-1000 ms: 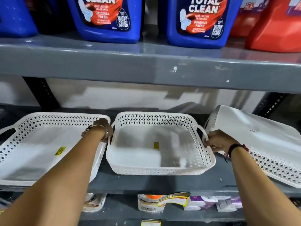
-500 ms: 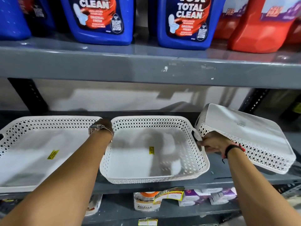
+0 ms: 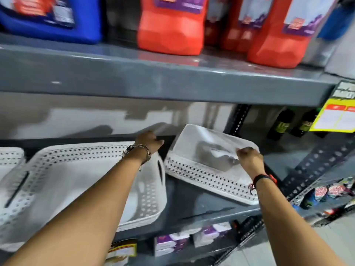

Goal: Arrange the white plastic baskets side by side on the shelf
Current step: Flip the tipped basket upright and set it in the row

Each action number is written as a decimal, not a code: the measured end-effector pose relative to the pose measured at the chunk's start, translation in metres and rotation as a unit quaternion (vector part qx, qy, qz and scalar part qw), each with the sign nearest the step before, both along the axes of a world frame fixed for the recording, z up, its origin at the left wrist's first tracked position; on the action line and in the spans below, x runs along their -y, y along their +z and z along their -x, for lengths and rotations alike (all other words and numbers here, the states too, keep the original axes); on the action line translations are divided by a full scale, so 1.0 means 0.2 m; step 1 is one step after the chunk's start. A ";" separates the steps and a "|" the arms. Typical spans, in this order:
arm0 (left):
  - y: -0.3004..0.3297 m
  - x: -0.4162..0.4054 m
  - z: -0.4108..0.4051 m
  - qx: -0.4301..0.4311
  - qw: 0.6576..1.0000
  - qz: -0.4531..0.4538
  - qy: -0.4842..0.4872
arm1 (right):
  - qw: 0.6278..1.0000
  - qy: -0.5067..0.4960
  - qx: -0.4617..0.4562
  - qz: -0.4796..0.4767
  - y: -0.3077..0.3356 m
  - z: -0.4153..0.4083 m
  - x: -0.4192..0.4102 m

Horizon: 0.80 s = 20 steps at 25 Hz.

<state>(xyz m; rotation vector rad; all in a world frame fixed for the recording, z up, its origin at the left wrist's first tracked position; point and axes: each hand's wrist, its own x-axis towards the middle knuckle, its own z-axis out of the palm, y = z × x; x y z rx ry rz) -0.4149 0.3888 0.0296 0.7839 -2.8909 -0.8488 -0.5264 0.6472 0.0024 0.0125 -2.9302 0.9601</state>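
Observation:
Three white perforated plastic baskets lie on the grey shelf (image 3: pixel 194 204). The middle basket (image 3: pixel 63 181) stands upright under my left forearm. Only a corner of the left basket (image 3: pixel 9 160) shows at the frame edge. The right basket (image 3: pixel 209 166) lies upside down and tilted, its flat bottom facing up. My left hand (image 3: pixel 148 142) reaches past the middle basket's far right corner toward the upturned basket, fingers apart, holding nothing that I can see. My right hand (image 3: pixel 248 158) rests on the upturned basket's bottom near its right edge, fingers curled; the blur hides the grip.
The shelf above (image 3: pixel 172 83) carries a blue jug (image 3: pixel 50 18) and red jugs (image 3: pixel 171 27). A black perforated upright (image 3: pixel 238 120) stands behind the right basket. Dark bottles (image 3: pixel 282 123) and a yellow price tag (image 3: pixel 336 118) are further right. Small packages (image 3: pixel 192 239) fill the shelf below.
The view swung right. Both hands let go of the middle basket's handles and moved to the upturned right basket; the right hand now lies on its bottom.

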 end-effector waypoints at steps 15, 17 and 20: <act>-0.19 -0.25 0.51 -0.075 0.892 -0.382 0.232 | 0.861 -0.021 0.156 0.484 -0.17 0.48 -0.38; -0.13 -0.22 0.48 -0.112 0.849 -0.452 0.251 | 0.814 -0.006 0.103 0.571 -0.10 0.51 -0.41; 0.00 -0.16 0.45 -0.157 0.803 -0.530 0.222 | 0.787 0.023 0.063 0.613 0.07 0.52 -0.46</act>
